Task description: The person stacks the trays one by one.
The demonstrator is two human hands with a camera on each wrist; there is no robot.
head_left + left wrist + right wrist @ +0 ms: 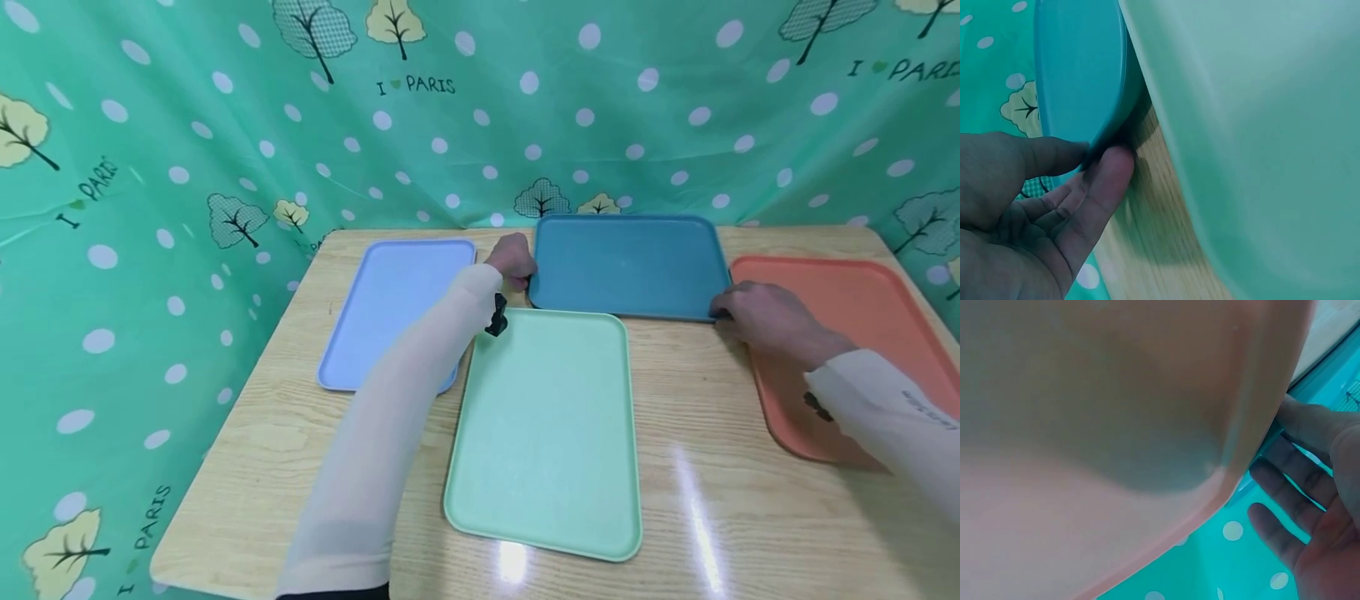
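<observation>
A dark blue rectangular tray (626, 267) lies at the back of the table, its long side running left to right. My left hand (513, 260) pinches its left edge; in the left wrist view, the thumb and fingers of that hand (1047, 206) meet at the blue tray's corner (1082, 75). At the front right corner my right hand (772, 321) grips the same tray. The right wrist view has this hand (1316, 481) partly behind the orange tray (1147, 425), which hides most of the contact. A mint green tray (551, 425) lies in front of the blue one.
On the left, partly under my left forearm, lies a light blue tray (405, 283). The orange tray (832, 308) lies on the right, beneath my right arm. All stand on a wooden table (247, 467), with a green dotted curtain (480, 100) behind and at the left.
</observation>
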